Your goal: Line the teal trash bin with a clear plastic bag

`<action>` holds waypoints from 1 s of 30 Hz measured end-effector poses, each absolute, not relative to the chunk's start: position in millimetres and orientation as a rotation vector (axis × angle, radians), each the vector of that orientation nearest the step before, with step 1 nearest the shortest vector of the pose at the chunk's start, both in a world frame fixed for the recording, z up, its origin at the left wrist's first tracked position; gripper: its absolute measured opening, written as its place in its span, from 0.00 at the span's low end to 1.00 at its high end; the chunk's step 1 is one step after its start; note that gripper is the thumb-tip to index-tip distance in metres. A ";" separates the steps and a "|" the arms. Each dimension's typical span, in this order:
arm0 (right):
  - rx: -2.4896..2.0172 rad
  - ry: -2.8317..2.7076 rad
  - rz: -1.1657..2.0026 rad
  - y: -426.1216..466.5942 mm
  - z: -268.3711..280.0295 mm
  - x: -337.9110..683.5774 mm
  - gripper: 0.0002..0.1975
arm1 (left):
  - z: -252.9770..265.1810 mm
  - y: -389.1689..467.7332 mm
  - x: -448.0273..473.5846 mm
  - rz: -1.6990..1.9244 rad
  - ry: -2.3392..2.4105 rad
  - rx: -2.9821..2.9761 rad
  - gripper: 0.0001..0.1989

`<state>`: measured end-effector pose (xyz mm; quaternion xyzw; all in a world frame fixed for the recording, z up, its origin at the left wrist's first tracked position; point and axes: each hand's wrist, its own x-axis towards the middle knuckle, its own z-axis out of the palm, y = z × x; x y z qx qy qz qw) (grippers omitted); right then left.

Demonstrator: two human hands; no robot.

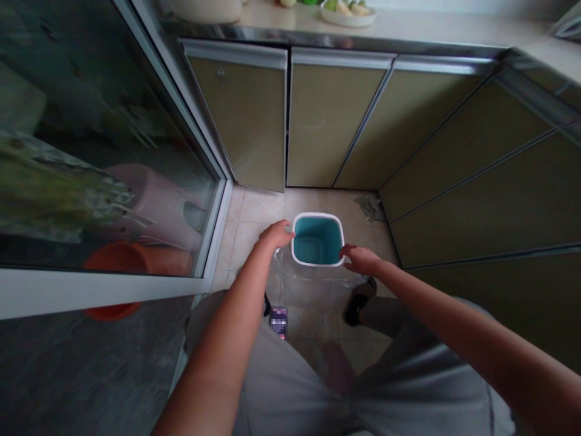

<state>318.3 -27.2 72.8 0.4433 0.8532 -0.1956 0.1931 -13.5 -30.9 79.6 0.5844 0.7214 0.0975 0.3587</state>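
Note:
A square trash can (318, 249) with a teal inside and a white rim stands upright on the floor between my hands. Clear plastic film, which looks like a thin bag (313, 281), spreads along the near side of the can from one hand to the other. My left hand (276, 235) is closed at the left side of the rim, with the film trailing below it. At the near right corner, my right hand (360, 259) is closed against the rim, its fingertips touching it. How far the film reaches around the can is hard to make out.
Cabinet doors (336, 121) run along the back and right under a counter (408, 30) holding a plate of food (348, 13). A glass door (149, 121) stands at left, with an orange basin (118, 260) behind it. A crumpled grey cloth (370, 207) lies by the cabinets.

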 end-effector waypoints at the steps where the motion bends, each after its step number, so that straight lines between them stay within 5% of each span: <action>1: 1.256 2.411 -0.576 -32.1 78.6 318.0 0.16 | 78.5 -30.7 -12.7 0.267 1.863 1.507 0.27; 6: 1.330 2.559 -0.815 -71.4 128.3 331.9 0.13 | 87.5 -37.6 -1.3 0.483 1.829 1.566 0.14; 11: 1.469 2.537 -0.920 -113.0 135.9 365.7 0.26 | 97.3 -64.1 18.2 0.647 1.567 1.733 0.23; 23: 1.386 2.494 -0.839 -120.8 115.1 353.6 0.23 | 46.8 -118.1 17.7 0.300 1.794 1.673 0.29; 27: 1.510 2.533 -1.199 -105.4 116.8 350.3 0.33 | 75.1 -110.5 28.6 0.615 1.791 1.488 0.34; 30: 1.686 2.498 -1.648 -87.0 157.0 348.3 0.39 | 142.8 -104.7 31.2 0.916 1.649 1.354 0.36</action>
